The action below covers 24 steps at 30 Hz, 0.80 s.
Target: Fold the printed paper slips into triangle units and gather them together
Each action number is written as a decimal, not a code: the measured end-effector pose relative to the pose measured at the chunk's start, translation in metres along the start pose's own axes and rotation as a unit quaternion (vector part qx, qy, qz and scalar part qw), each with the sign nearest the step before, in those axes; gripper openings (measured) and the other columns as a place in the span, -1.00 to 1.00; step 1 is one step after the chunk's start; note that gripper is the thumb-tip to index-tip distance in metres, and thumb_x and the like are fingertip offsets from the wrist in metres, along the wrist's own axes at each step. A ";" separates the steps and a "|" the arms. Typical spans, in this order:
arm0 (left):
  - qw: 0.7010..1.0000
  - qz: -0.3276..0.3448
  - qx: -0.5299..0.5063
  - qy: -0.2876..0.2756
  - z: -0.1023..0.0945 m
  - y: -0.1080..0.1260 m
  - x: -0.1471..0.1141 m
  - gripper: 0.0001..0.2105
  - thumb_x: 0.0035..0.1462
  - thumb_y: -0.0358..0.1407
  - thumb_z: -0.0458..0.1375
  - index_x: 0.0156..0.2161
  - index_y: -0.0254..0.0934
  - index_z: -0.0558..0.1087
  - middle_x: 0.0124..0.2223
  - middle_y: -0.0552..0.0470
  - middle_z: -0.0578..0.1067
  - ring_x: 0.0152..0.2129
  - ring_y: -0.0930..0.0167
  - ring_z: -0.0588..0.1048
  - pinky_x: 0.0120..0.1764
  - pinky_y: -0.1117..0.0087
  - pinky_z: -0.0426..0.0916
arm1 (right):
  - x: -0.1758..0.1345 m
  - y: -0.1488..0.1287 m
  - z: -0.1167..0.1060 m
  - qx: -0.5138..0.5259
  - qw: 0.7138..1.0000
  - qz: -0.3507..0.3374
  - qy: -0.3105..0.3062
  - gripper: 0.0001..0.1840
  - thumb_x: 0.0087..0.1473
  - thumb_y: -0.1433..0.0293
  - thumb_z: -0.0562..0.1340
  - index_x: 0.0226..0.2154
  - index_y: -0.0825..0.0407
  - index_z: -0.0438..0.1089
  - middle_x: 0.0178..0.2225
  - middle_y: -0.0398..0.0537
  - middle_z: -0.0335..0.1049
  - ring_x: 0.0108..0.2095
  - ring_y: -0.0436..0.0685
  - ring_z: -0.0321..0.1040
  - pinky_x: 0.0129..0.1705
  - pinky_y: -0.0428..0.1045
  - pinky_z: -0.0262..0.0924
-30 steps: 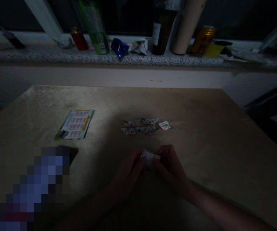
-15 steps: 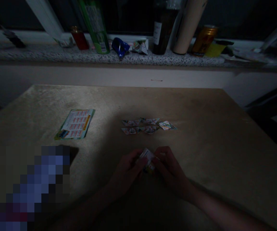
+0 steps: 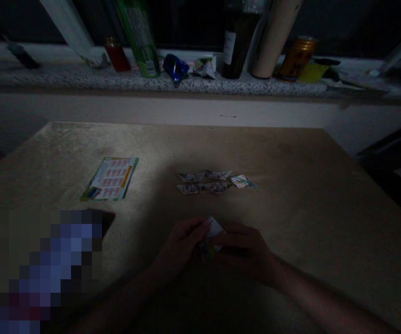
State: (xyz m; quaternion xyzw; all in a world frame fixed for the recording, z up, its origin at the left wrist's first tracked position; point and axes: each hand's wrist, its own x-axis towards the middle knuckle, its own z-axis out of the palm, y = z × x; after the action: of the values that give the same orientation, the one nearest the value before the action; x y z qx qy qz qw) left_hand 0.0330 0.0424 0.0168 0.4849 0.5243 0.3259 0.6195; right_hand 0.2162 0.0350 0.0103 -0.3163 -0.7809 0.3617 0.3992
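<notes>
A small piece of folded printed paper [image 3: 216,226] is between my hands, one pointed corner facing the window. My left hand [image 3: 184,239] pinches its left side between thumb and fingers. My right hand [image 3: 249,246] closes on its right side, fingers laid across the front; its thumb is hard to make out in the shadow. Beyond my hands, several small folded paper boats [image 3: 217,175] lie in two rows on the table. A diamond-shaped folded paper [image 3: 243,181] touches their right end.
A stack of printed calendar sheets [image 3: 112,178] lies on the table [image 3: 291,195] at left. On the stone windowsill [image 3: 117,84] stand a green can [image 3: 141,41], a dark bottle [image 3: 237,46], a beige cylinder [image 3: 273,41] and a gold can [image 3: 296,58]. A blurred patch covers the lower left.
My right hand's fingers have shifted from gripping the paper's right edge to lying across its front. My left hand keeps its pinch.
</notes>
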 end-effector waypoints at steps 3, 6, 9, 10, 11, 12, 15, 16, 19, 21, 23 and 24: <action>0.999 0.013 0.031 0.023 0.001 0.001 -0.001 -0.70 0.05 -0.06 0.13 -0.36 -0.27 0.52 -0.43 0.05 0.49 -0.46 0.39 0.43 -0.42 0.46 0.34 | 0.003 0.001 -0.001 -0.020 0.999 -0.034 0.024 -0.79 0.08 0.30 0.25 -0.20 -0.04 0.50 -0.53 -0.11 0.40 -0.54 0.02 0.30 -0.52 -0.09 0.17; 0.999 0.013 0.042 0.010 0.002 0.002 -0.001 -0.73 0.08 -0.09 0.11 -0.36 -0.25 0.51 -0.43 0.08 0.49 -0.45 0.39 0.43 -0.43 0.48 0.32 | 0.004 0.000 -0.001 -0.007 0.998 -0.049 0.029 -0.81 0.11 0.29 0.23 -0.22 -0.06 0.51 -0.48 -0.08 0.47 -0.49 0.04 0.36 -0.47 -0.06 0.21; 0.999 0.016 0.050 -0.008 0.002 0.002 -0.001 -0.74 0.11 -0.11 0.10 -0.40 -0.27 0.48 -0.47 0.10 0.45 -0.50 0.43 0.40 -0.46 0.51 0.29 | 0.004 -0.001 -0.001 0.008 0.999 -0.028 0.023 -0.83 0.12 0.30 0.22 -0.23 -0.09 0.51 -0.47 -0.10 0.51 -0.48 0.05 0.40 -0.43 -0.04 0.24; 0.998 0.017 0.050 -0.018 0.003 0.002 -0.002 -0.73 0.12 -0.12 0.09 -0.41 -0.28 0.47 -0.49 0.11 0.43 -0.53 0.45 0.39 -0.48 0.52 0.28 | 0.004 -0.001 -0.001 0.006 1.000 -0.017 0.022 -0.83 0.12 0.30 0.22 -0.25 -0.09 0.51 -0.48 -0.10 0.52 -0.49 0.05 0.41 -0.43 -0.03 0.25; 0.998 0.014 0.044 -0.029 0.003 0.002 -0.002 -0.73 0.13 -0.12 0.08 -0.42 -0.28 0.45 -0.50 0.12 0.41 -0.57 0.47 0.38 -0.51 0.53 0.27 | 0.003 -0.001 -0.001 0.002 1.000 -0.004 0.025 -0.83 0.12 0.29 0.22 -0.25 -0.09 0.51 -0.50 -0.11 0.51 -0.50 0.05 0.41 -0.44 -0.04 0.25; 0.998 0.011 0.035 -0.043 0.003 0.003 -0.002 -0.72 0.14 -0.12 0.06 -0.41 -0.29 0.44 -0.51 0.13 0.39 -0.61 0.49 0.36 -0.54 0.54 0.26 | 0.002 -0.001 -0.001 -0.002 0.999 0.012 0.031 -0.82 0.10 0.27 0.23 -0.25 -0.08 0.50 -0.51 -0.11 0.51 -0.51 0.06 0.40 -0.45 -0.05 0.25; 0.997 0.007 0.020 -0.074 0.003 0.003 -0.003 -0.73 0.17 -0.12 0.04 -0.37 -0.29 0.42 -0.50 0.14 0.39 -0.66 0.52 0.34 -0.58 0.55 0.24 | -0.002 0.000 0.001 0.003 0.996 0.069 0.063 -0.73 0.01 0.19 0.29 -0.24 -0.03 0.47 -0.48 -0.08 0.50 -0.50 0.06 0.41 -0.48 -0.07 0.25; 0.997 0.009 0.022 -0.078 0.003 0.003 -0.003 -0.73 0.17 -0.12 0.04 -0.36 -0.29 0.42 -0.50 0.14 0.39 -0.66 0.53 0.34 -0.58 0.55 0.24 | -0.003 0.000 0.001 0.012 0.993 0.087 0.074 -0.70 -0.02 0.16 0.30 -0.25 -0.02 0.46 -0.46 -0.08 0.49 -0.49 0.06 0.41 -0.48 -0.08 0.25; 0.996 0.010 0.025 -0.083 0.003 0.002 -0.004 -0.74 0.17 -0.13 0.04 -0.36 -0.29 0.42 -0.52 0.15 0.39 -0.67 0.53 0.34 -0.57 0.55 0.23 | -0.005 0.000 0.003 0.033 0.988 0.115 0.097 -0.69 -0.06 0.11 0.31 -0.37 0.00 0.41 -0.51 -0.10 0.44 -0.53 0.04 0.36 -0.53 -0.10 0.22; 0.996 0.008 0.029 -0.084 0.003 0.002 -0.004 -0.74 0.16 -0.14 0.04 -0.39 -0.29 0.42 -0.55 0.17 0.37 -0.67 0.52 0.33 -0.57 0.55 0.22 | -0.004 -0.001 0.003 0.022 0.987 0.116 0.105 -0.70 -0.05 0.11 0.30 -0.45 0.01 0.39 -0.56 -0.13 0.39 -0.58 0.01 0.31 -0.57 -0.12 0.17; 0.995 0.008 0.046 -0.088 0.004 0.002 -0.003 -0.73 0.17 -0.15 0.04 -0.42 -0.29 0.42 -0.59 0.17 0.36 -0.67 0.52 0.33 -0.56 0.55 0.20 | -0.003 -0.003 0.003 0.000 0.987 0.110 0.120 -0.71 -0.04 0.13 0.30 -0.51 0.01 0.37 -0.60 -0.16 0.37 -0.61 -0.02 0.27 -0.60 -0.14 0.13; 0.994 0.008 0.053 -0.092 0.004 0.002 -0.003 -0.73 0.17 -0.16 0.03 -0.43 -0.29 0.41 -0.61 0.18 0.35 -0.68 0.52 0.32 -0.56 0.55 0.18 | -0.003 -0.003 0.003 -0.008 0.985 0.111 0.128 -0.71 -0.04 0.14 0.30 -0.53 0.01 0.36 -0.62 -0.17 0.36 -0.63 -0.03 0.26 -0.61 -0.14 0.12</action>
State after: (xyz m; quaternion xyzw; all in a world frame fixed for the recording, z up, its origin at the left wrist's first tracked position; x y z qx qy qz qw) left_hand 0.0365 0.0395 0.0193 0.5491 0.4777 0.2561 0.6362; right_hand 0.2140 0.0299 0.0107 -0.4483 -0.6860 0.3538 0.4508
